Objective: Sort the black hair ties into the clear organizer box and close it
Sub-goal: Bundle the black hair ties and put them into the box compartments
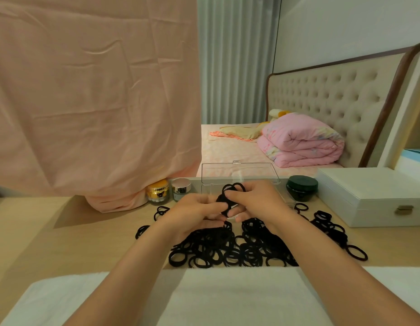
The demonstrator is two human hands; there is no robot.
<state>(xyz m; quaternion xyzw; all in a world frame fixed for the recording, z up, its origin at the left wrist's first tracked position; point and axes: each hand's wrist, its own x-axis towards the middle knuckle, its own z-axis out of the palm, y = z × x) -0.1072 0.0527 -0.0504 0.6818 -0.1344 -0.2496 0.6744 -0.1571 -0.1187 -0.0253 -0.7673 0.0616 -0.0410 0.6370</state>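
A big heap of black hair ties point(228, 249) lies on the wooden desk in front of me. Behind it stands the clear organizer box point(283, 197) with its lid point(239, 171) tilted up and open. My left hand point(195, 214) and my right hand point(253, 202) meet just above the box's front edge. Together they pinch a small bunch of black hair ties point(229, 192), whose loops stick up between my fingers. My hands hide most of the box's inside.
A white jewellery case point(373, 196) sits at the right and a dark round jar point(302, 187) next to the box. Gold point(157, 191) and silver point(181, 189) cosmetic jars stand at the left under a draped pink cloth point(93, 102). White towel point(228, 297) along the near edge.
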